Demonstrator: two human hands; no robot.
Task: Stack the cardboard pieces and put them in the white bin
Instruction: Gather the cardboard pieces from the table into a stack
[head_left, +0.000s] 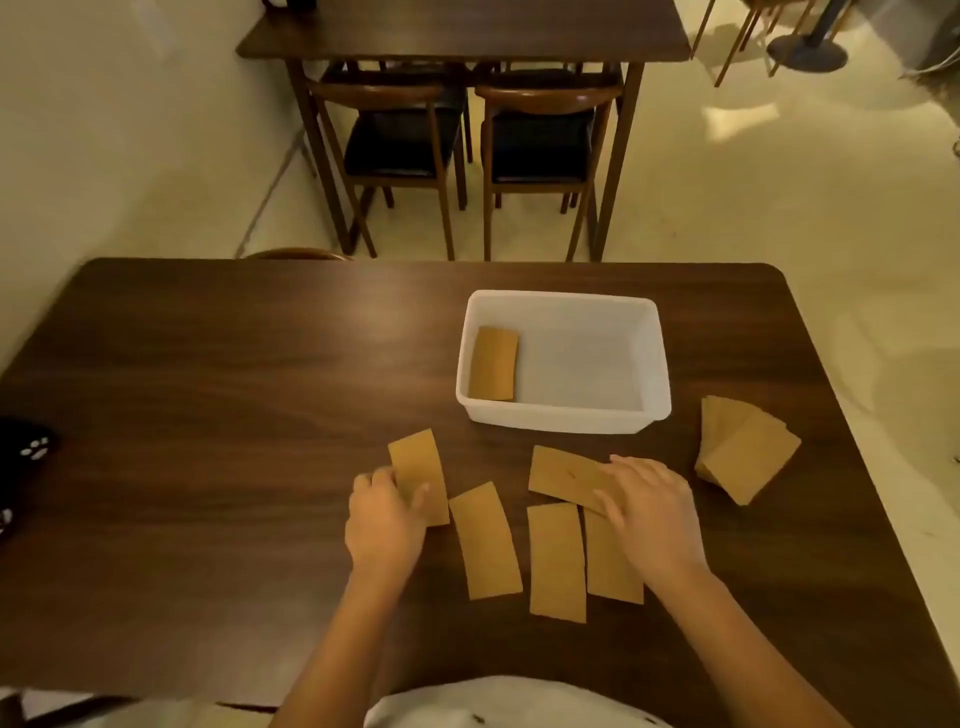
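Observation:
Several tan cardboard strips lie on the dark wooden table (208, 415). My left hand (384, 519) grips the leftmost cardboard strip (415, 462) by its lower end. My right hand (649, 514) pinches a sideways cardboard strip (563, 473), its fingers over the strip's right end. Three loose strips lie between and below my hands: one strip (485, 540), a second strip (556, 564), and a third strip (610, 566) partly under my right wrist. A fanned pile of cardboard (743, 452) rests at the right. The white bin (649, 353) behind them holds a small stack of cardboard (493, 364) at its left side.
A black object (23, 457) sits at the table's left edge. Beyond the table's far edge stand another wooden table (467, 31) and two chairs (400, 135) on a pale floor. The table's right edge runs close to the fanned pile.

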